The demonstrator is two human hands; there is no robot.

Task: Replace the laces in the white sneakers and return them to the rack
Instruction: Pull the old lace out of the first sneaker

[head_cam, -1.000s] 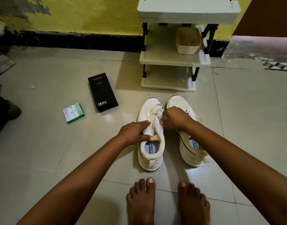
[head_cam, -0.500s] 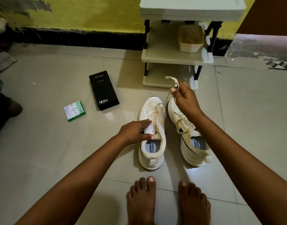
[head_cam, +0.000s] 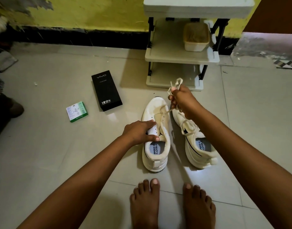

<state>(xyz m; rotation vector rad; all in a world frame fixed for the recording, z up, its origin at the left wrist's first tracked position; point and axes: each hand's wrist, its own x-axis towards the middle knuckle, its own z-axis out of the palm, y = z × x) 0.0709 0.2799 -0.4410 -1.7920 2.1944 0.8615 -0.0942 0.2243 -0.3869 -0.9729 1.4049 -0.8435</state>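
Two white sneakers stand side by side on the tiled floor in front of my bare feet. My left hand (head_cam: 140, 130) rests on the left sneaker (head_cam: 156, 147), fingers flat along its eyelet row and thumb at the collar. My right hand (head_cam: 183, 100) is raised above the toes and grips a bunched cream lace (head_cam: 175, 84); a strand runs from it down to the left sneaker's front eyelets. The right sneaker (head_cam: 194, 142) still carries its own lace, partly hidden by my right forearm. The pale shoe rack (head_cam: 181, 58) stands just beyond.
A cream tub (head_cam: 195, 38) sits on the rack's middle shelf. A black phone box (head_cam: 106, 92) and a small green-and-white pack (head_cam: 77, 111) lie on the floor to the left. Dark items lie at the far left edge. A yellow wall runs behind.
My right hand has pulled the lace up and away from the left sneaker's eyelets and gathered more of it. My left hand has stayed on the sneaker.
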